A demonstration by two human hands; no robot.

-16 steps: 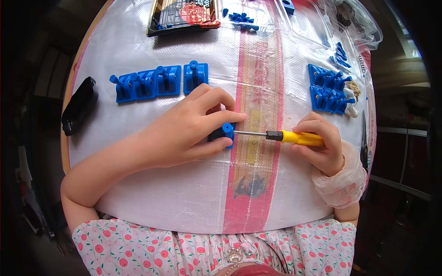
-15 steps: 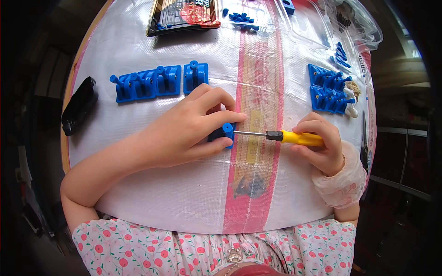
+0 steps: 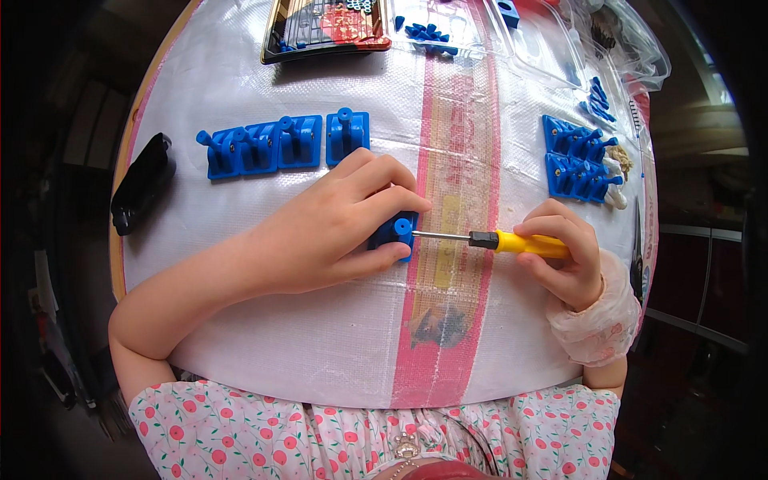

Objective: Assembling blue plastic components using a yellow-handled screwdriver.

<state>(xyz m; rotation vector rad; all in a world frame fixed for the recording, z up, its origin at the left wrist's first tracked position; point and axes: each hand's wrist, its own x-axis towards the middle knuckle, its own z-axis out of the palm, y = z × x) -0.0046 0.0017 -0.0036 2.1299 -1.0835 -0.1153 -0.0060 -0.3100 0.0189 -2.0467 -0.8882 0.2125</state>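
The left hand [image 3: 356, 218] pinches a blue bracket [image 3: 402, 230]; right of that bracket, the right hand [image 3: 578, 260] grips a yellow-handled screwdriver [image 3: 506, 242], shaft meeting it.

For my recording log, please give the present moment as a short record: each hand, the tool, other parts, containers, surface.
Left hand: holds a blue piece between thumb and fingers
Right hand: grips the screwdriver by its yellow handle
Tool tip: at the blue piece's right side; exact contact unclear
Left row: four similar blue parts, the rightmost set slightly apart
Right side: clustered blue parts
Far side: black tray
Surface: white woven sheet, pink-edged stripe
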